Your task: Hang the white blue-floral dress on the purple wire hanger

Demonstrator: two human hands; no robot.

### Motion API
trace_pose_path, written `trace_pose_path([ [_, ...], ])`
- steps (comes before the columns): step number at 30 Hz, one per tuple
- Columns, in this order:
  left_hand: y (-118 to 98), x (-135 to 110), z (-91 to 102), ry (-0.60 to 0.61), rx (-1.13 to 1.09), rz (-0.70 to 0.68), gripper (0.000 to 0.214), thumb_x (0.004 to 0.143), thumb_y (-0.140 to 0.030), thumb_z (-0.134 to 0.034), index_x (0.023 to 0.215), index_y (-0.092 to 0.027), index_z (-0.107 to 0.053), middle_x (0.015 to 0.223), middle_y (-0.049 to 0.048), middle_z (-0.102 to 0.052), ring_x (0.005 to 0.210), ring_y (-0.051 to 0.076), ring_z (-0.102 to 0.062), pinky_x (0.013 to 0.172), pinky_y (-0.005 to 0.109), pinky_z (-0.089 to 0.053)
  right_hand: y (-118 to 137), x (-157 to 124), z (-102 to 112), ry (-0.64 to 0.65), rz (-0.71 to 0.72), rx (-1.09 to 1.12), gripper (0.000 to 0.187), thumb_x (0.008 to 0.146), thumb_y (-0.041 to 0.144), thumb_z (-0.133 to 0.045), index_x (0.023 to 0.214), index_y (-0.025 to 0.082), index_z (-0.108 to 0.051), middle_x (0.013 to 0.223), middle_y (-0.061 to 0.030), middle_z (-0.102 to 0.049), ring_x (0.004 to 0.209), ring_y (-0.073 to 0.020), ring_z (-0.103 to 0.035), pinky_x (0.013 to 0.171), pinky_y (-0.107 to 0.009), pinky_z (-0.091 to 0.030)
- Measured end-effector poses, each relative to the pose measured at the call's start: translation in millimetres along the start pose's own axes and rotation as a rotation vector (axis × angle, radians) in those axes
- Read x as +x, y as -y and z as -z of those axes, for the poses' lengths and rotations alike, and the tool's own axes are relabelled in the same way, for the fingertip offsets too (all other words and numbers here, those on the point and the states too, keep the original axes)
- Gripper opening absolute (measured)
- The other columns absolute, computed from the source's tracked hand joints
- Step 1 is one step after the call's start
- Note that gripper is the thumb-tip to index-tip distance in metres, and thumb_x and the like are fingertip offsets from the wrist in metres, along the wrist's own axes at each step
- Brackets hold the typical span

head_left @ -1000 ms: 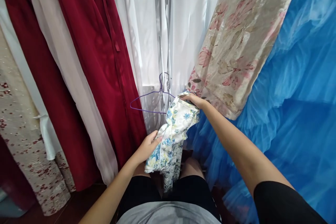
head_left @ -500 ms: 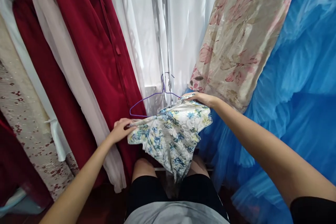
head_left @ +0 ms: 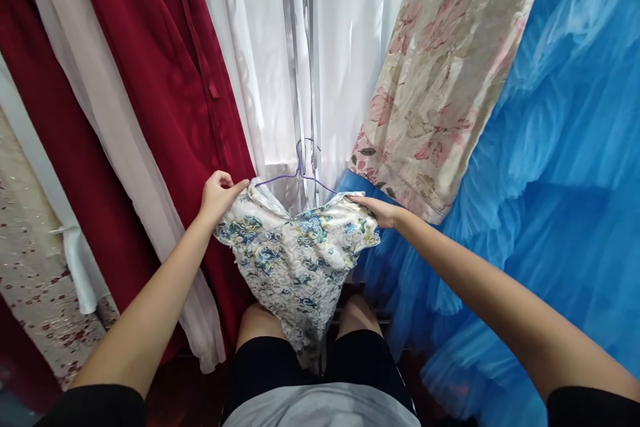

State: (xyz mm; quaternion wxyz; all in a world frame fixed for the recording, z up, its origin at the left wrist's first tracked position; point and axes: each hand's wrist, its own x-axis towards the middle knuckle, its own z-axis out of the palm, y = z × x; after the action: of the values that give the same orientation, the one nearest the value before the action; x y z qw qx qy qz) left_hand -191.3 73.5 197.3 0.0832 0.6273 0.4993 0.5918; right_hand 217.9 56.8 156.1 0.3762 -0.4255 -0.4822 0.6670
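Observation:
A white floral dress (head_left: 295, 253) with blue and yellow blossoms hangs in front of me, its lower part falling between my knees. My left hand (head_left: 219, 199) pinches the garment's left shoulder. At the opposite shoulder, my right hand (head_left: 377, 209) grips the cloth between thumb and fingers. A thin purple hanger (head_left: 299, 172) sits inside the neckline, with both its arms running under the shoulders. The hanger's hook stands up beside grey ribbons (head_left: 311, 100); whether it is hooked on anything I cannot tell.
Long dark red gowns (head_left: 150, 80) and a pale pink one (head_left: 100, 93) hang to the left. Behind the hanger is white cloth (head_left: 340, 47). A beige gown with pink flowers (head_left: 435, 100) and a ruffled blue tulle gown (head_left: 565, 227) hang on the right.
My left hand has moved up, bringing the dress's left shoulder over the hanger's left arm, which was bare before. The dress now hangs more level and spread out.

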Motion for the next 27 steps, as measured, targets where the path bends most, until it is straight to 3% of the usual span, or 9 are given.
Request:
trace_pose_path([
  [3,-8,-5,-6.1,0.118,0.111,-0.125,0.040,0.086,-0.055,-0.062,0.074,-0.017,-0.060,0.071,0.0012,-0.058,0.069,0.016,-0.051,0.066,0.027,-0.040,-1,1,-1,-0.048,0.073,-0.095,0.029,0.084,0.046,-0.073,0.093,0.018,-0.068,0.080,-0.0086,-0.076,0.071,-0.0231,-0.073,0.068,-0.035,-0.061],
  [6,-24,-17,-13.0,0.318,0.130,-0.252,0.042,0.094,-0.055,-0.051,0.086,-0.017,-0.066,0.079,0.0024,-0.064,0.077,0.018,-0.057,0.071,0.027,-0.042,12,9,-6,-0.314,0.219,-0.358,0.026,0.077,0.043,-0.074,0.076,0.019,-0.064,0.065,-0.0067,-0.068,0.060,-0.0234,-0.066,0.058,-0.034,-0.054],
  [9,-36,-27,-18.8,0.387,0.193,-0.296,0.043,0.095,-0.056,-0.051,0.105,-0.018,-0.069,0.093,0.0040,-0.070,0.086,0.022,-0.062,0.079,0.028,-0.044,27,20,-17,-0.558,0.357,-0.476,0.020,0.072,0.033,-0.073,0.069,0.021,-0.057,0.058,-0.0013,-0.057,0.059,-0.0204,-0.057,0.057,-0.030,-0.045],
  [12,-40,-34,-21.2,0.446,0.175,-0.324,0.048,0.098,-0.056,-0.046,0.123,-0.020,-0.066,0.109,0.0062,-0.071,0.100,0.025,-0.064,0.087,0.029,-0.044,37,26,-29,-0.839,0.666,-0.577,0.020,0.071,0.031,-0.072,0.080,0.021,-0.057,0.070,-0.0003,-0.060,0.069,-0.0195,-0.056,0.064,-0.028,-0.041],
  [14,-38,-37,-20.9,0.477,0.163,-0.322,0.050,0.099,-0.056,-0.043,0.131,-0.021,-0.061,0.103,0.0050,-0.071,0.093,0.024,-0.064,0.084,0.028,-0.044,40,26,-32,-0.921,0.851,-0.663,0.020,0.081,0.040,-0.065,0.081,0.021,-0.058,0.072,-0.0011,-0.063,0.069,-0.0191,-0.056,0.066,-0.028,-0.040],
  [17,-31,-43,-19.0,0.462,0.171,-0.268,0.051,0.100,-0.057,-0.042,0.134,-0.020,-0.053,0.078,-0.0009,-0.064,0.070,0.018,-0.057,0.070,0.026,-0.041,36,20,-26,-0.667,0.840,-0.791,0.039,0.096,0.046,-0.046,0.075,0.019,-0.065,0.066,-0.0015,-0.063,0.065,-0.0182,-0.057,0.067,-0.028,-0.041],
  [19,-27,-46,-16.9,0.419,0.166,-0.255,0.047,0.100,-0.055,-0.041,0.128,-0.019,-0.054,0.074,-0.0019,-0.061,0.066,0.017,-0.054,0.067,0.026,-0.040,30,12,-16,-0.508,0.846,-0.939,0.037,0.097,0.041,-0.047,0.086,0.018,-0.073,0.069,-0.0016,-0.063,0.069,-0.0187,-0.058,0.071,-0.029,-0.042],
  [23,-24,-46,-10.1,0.316,0.183,-0.313,0.041,0.101,-0.048,-0.040,0.119,-0.018,-0.062,0.086,0.0026,-0.067,0.073,0.018,-0.058,0.070,0.026,-0.042,15,-13,3,-0.341,1.013,-1.151,0.035,0.095,0.037,-0.056,0.120,0.019,-0.073,0.090,-0.0066,-0.062,0.082,-0.0215,-0.059,0.080,-0.032,-0.046],
  [27,-30,-43,-5.2,0.384,0.253,-0.374,0.043,0.099,-0.048,-0.046,0.126,-0.021,-0.064,0.106,0.0042,-0.072,0.084,0.020,-0.065,0.079,0.027,-0.044,18,-30,7,-0.318,1.042,-1.168,0.034,0.096,0.036,-0.055,0.122,0.021,-0.071,0.097,-0.0092,-0.066,0.083,-0.0224,-0.061,0.081,-0.033,-0.046],
])
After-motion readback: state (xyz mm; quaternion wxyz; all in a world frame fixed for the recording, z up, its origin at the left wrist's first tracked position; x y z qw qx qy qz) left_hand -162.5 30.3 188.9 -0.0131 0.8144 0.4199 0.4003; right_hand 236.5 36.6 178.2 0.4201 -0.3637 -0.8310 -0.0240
